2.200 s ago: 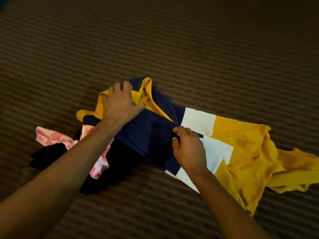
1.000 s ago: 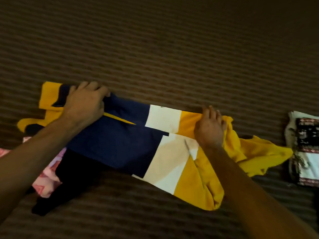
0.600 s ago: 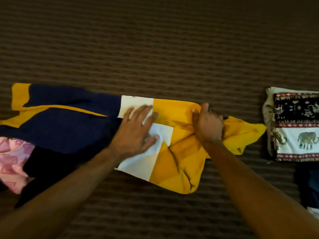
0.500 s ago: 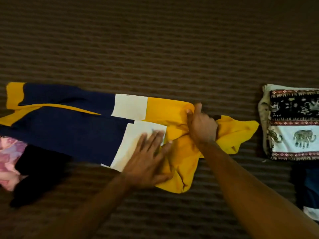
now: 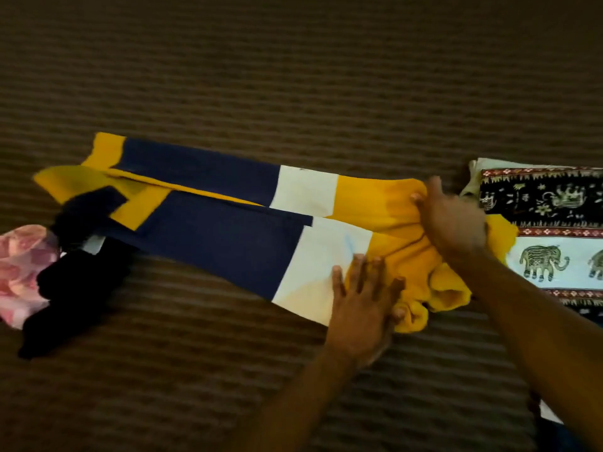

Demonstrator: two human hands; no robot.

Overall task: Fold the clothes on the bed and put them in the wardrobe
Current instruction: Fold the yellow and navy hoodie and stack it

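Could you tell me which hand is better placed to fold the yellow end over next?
Probably the right hand: it already grips the bunched yellow end of the navy, white and yellow garment, while the left hand lies flat.

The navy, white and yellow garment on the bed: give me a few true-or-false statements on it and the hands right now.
1. The left hand lies flat, fingers spread, on the garment's white and yellow part. True.
2. The right hand rests on the pink cloth. False: it grips the yellow end; the pink cloth lies at the far left.
3. An elephant-print cloth lies to the right of the garment. True.
4. The garment is folded into a small square. False: it lies stretched out long on the bed.
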